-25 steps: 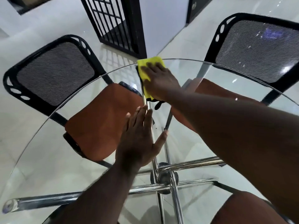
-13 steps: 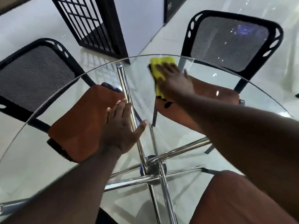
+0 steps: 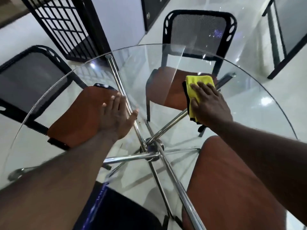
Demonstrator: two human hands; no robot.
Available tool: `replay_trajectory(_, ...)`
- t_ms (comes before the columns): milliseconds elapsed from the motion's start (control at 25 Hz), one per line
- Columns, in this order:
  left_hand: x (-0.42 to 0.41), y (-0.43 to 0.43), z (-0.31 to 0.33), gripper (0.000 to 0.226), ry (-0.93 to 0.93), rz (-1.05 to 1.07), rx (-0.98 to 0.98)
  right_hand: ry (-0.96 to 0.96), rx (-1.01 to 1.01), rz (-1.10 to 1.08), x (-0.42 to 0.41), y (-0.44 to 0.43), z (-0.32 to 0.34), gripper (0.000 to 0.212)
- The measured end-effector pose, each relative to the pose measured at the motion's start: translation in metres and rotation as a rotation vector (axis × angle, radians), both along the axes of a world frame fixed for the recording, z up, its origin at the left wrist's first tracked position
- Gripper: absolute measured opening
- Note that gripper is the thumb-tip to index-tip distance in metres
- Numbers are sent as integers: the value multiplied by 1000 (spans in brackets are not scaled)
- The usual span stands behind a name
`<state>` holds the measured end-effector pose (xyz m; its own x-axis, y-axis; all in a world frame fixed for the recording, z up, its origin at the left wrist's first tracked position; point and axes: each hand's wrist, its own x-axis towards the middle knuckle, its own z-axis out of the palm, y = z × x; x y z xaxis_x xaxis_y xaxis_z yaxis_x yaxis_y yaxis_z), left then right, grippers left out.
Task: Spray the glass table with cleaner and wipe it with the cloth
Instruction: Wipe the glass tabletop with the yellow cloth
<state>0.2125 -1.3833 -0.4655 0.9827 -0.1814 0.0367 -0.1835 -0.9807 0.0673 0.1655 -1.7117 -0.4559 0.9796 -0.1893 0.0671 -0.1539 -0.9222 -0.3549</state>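
1. Glass table (image 3: 252, 110): round clear top. Its chrome legs meet at a hub (image 3: 152, 147) under the middle.
2. Right hand (image 3: 211, 105): flat, fingers straight and slightly spread. It presses the cloth onto the glass at about 2 o'clock from the hub.
3. Cloth (image 3: 195, 85): yellow, folded, with a dark edge on its left side. It lies on the glass inside the rim, its far part bare past my fingertips.
4. Left hand (image 3: 116, 118): open and flat, palm down, thumb out, holding nothing. It rests on the glass at about 10 o'clock from the hub.
5. Far chair (image 3: 199, 29): black mesh back, brown seat, at 12 o'clock.
6. Side chair (image 3: 31, 80): same type, at 9 o'clock.
7. Barred gate (image 3: 66, 29): black, at 11 o'clock beyond the table.
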Motion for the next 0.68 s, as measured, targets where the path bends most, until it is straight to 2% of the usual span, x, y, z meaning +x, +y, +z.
replay_trajectory(120,-88,10,-2,83,-45,-106,18,48,-1,71,-74,32,-3,72)
replay_trajectory(320,-211,21,1,77,61,-225,-47,110,-19,138,-206,88,14,67)
replay_trajectory(440,-247,28,3,79,143,-257,-17,120,-19,115,-254,106,16,66)
replay_trajectory(600,-279,34,18,87,249,-285,7,114,-93,389,-288,80,13,63)
replay_trajectory(680,-290,43,21,85,246,-315,-44,146,-91,386,-289,54,15,59)
